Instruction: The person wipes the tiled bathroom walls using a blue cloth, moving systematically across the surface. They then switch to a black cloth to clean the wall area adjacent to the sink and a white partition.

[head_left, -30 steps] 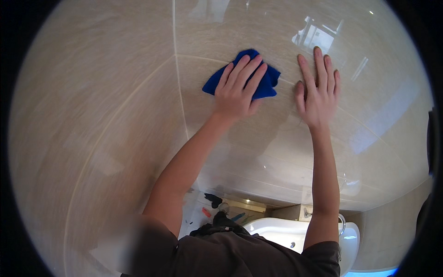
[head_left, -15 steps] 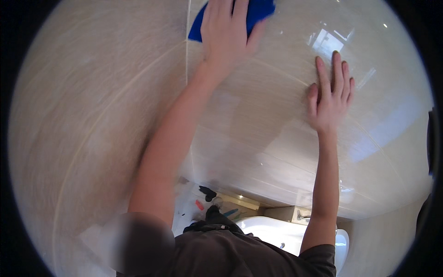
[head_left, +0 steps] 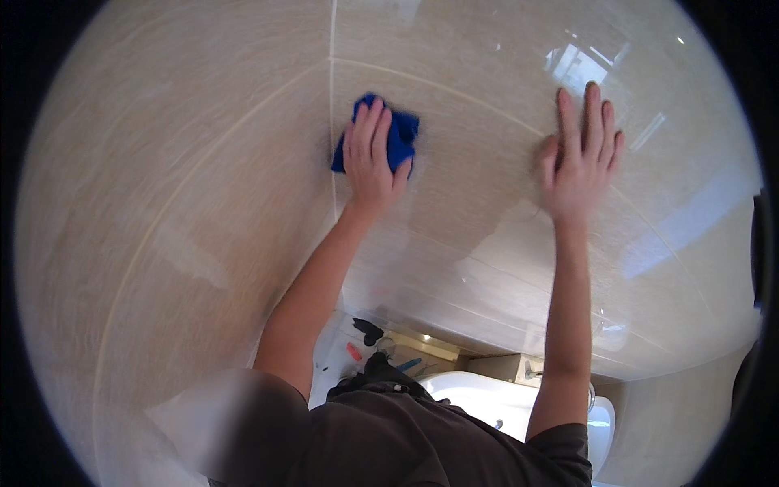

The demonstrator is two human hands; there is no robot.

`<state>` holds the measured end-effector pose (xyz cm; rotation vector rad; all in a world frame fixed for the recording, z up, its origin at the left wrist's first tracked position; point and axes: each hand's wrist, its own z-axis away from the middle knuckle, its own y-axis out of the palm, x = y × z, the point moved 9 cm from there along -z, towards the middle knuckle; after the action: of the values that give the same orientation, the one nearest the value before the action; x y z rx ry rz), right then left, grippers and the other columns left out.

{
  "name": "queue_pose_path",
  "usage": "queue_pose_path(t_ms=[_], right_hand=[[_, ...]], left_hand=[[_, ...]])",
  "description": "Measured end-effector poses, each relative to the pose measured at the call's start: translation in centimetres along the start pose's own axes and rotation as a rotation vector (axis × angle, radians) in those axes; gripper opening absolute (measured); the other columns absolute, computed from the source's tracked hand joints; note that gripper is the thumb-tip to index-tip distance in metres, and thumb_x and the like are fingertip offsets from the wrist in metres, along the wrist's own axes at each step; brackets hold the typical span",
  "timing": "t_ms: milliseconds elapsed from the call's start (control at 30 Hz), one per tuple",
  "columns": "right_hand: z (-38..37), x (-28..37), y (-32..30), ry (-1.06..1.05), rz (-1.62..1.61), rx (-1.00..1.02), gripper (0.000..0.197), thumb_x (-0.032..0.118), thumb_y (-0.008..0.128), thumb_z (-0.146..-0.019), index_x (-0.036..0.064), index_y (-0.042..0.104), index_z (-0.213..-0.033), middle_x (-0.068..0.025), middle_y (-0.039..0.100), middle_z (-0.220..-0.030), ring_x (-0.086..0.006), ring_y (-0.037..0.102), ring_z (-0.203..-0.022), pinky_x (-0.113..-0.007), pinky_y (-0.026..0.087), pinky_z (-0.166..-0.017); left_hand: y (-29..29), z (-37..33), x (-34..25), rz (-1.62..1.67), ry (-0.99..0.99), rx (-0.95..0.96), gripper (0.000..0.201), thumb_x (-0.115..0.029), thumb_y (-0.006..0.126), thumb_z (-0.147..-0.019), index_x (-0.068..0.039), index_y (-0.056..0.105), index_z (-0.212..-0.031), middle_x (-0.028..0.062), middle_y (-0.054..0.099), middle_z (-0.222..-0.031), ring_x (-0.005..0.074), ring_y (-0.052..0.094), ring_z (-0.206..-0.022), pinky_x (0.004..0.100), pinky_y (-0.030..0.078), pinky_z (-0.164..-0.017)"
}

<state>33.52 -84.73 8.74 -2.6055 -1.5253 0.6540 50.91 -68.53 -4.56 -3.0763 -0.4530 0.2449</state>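
Note:
A crumpled blue cloth (head_left: pixel 402 138) lies pressed against the beige tiled wall (head_left: pixel 462 195), just right of the vertical corner line. My left hand (head_left: pixel 373 166) is on top of it, holding it to the tile with the fingers pointing up and the thumb at its lower right edge. Parts of the cloth show above and on both sides of the fingers. Farther right, my right hand (head_left: pixel 578 174) rests against the same wall, fingers spread and nothing in it. A bright reflection shines on the glossy tile just above its fingertips.
Another tiled wall (head_left: pixel 187 211) meets this one at the left corner. Below are a white tub or basin (head_left: pixel 471 391), a metal fitting (head_left: pixel 532 374) on a ledge, and a white rounded fixture (head_left: pixel 600 426). Small black (head_left: pixel 367 330), red (head_left: pixel 354 351) and teal (head_left: pixel 409 365) objects lie low down.
My left hand has come down the wall with the blue cloth, from the top of the picture to below the horizontal tile joint. My right hand has stayed almost in place.

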Motion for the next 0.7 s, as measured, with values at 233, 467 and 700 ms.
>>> queue_pose_path(t_ms=[233,467,700], right_hand=[[5.7,3.4,2.1,0.078,-0.054,-0.004,0.061,0.027,0.053,-0.082,0.0211,0.053,-0.143,-0.0112,0.037,-0.156,-0.0353,0.030,-0.145,-0.053,0.014,-0.117],[10.8,6.5,3.3,0.081,-0.061,0.004,0.055,0.027,0.051,-0.080,0.0267,0.062,-0.134,-0.0070,0.045,-0.151,-0.0348,0.032,-0.144,-0.049,0.008,-0.120],[11.0,7.3,3.1,0.063,-0.050,-0.030,0.053,0.025,0.052,-0.077,0.0297,0.067,-0.128,-0.0097,0.050,-0.147,-0.0355,0.037,-0.141,-0.047,0.012,-0.120]], left_hand=[[-1.5,-6.8,0.3,0.013,0.026,-0.177,0.059,-0.022,0.064,-0.086,0.002,0.048,-0.138,0.0172,0.046,-0.146,0.0400,0.041,-0.136,0.0486,0.030,-0.111],[-0.9,1.6,0.8,0.002,-0.019,-0.168,0.060,-0.037,0.055,-0.088,-0.002,0.051,-0.137,0.0170,0.049,-0.145,0.0399,0.043,-0.135,0.0515,0.032,-0.108],[0.2,14.2,2.0,-0.013,-0.063,-0.117,0.058,-0.035,0.059,-0.084,-0.006,0.051,-0.133,0.0175,0.050,-0.141,0.0422,0.043,-0.131,0.0575,0.031,-0.107]])
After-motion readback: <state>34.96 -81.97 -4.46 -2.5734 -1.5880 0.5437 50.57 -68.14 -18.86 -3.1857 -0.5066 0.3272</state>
